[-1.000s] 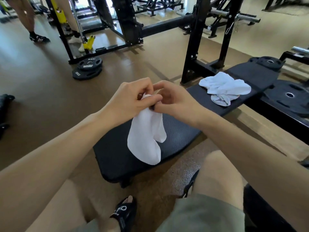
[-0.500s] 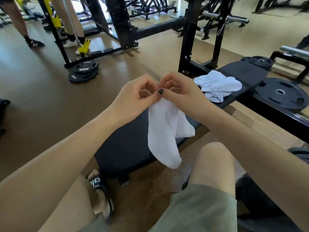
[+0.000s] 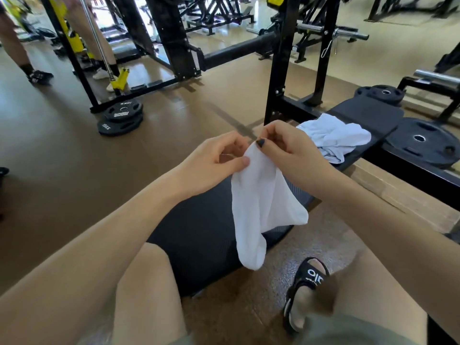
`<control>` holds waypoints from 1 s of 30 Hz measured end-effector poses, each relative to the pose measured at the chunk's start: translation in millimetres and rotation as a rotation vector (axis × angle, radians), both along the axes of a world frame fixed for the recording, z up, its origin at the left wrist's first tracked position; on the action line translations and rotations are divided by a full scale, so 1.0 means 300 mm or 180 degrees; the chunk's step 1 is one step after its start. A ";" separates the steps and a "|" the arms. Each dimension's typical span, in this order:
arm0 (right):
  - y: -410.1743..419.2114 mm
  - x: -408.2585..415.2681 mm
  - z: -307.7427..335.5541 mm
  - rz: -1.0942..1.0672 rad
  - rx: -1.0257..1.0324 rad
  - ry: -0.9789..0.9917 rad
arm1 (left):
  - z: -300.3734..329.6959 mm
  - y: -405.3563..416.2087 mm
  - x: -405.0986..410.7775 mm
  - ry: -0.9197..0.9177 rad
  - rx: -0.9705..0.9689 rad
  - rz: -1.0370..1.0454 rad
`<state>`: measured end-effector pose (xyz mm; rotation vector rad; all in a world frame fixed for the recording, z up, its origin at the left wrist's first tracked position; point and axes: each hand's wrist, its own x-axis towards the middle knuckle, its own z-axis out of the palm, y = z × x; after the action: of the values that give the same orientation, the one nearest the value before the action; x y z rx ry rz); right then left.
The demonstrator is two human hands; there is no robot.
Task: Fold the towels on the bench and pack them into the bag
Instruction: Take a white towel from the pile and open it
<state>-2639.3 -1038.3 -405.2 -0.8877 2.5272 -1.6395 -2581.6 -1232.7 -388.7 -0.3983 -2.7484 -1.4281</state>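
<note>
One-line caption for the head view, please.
Both hands pinch a white towel above the bench.

Bare arms, grey-green shorts and a black slide sandal are seen.

Both forearms are left uncovered, with no sleeve, watch or band shown on them. The left hand (image 3: 211, 161) is bare; on the right hand (image 3: 290, 150) a dark, near-black polish is worn on the thumbnail. Both knees are bare, and the hems of grey-green shorts (image 3: 348, 329) are seen along the near edge. On the right foot an open-toed black sandal (image 3: 307, 290) is worn, its broad strap marked with white lettering and its sole edged in white.
</note>
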 end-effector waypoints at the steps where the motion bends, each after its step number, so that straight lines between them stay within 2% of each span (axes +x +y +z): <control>1: 0.001 -0.006 0.002 0.0033 0.0035 -0.0011 | 0.003 -0.009 -0.008 0.0034 -0.0043 -0.0006; 6: 0.015 -0.035 0.039 0.0512 0.0185 -0.0111 | 0.036 -0.012 -0.043 0.0216 -0.0268 -0.0062; 10: 0.022 -0.056 0.051 0.0364 0.0162 -0.0011 | 0.057 -0.008 -0.065 0.0238 -0.0269 -0.0108; 15: 0.024 -0.081 0.067 0.0230 -0.0059 -0.0177 | 0.049 -0.024 -0.080 -0.0044 -0.0334 -0.0433; 19: 0.033 -0.110 0.077 0.0114 -0.0136 -0.0144 | 0.020 -0.044 -0.070 -0.0099 -0.0754 -0.0705; 23: 0.046 -0.135 0.086 0.0031 -0.0140 -0.0028 | -0.023 -0.067 -0.074 0.0018 -0.1521 -0.0799; 30: 0.090 -0.203 0.084 -0.0409 -0.0014 0.0188 | -0.102 -0.158 -0.068 0.0025 -0.1890 -0.0797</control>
<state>-2700.2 -1011.4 -380.0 -0.8013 2.6737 -1.6772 -2601.9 -1280.0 -419.4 -0.7748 -3.1573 -0.5891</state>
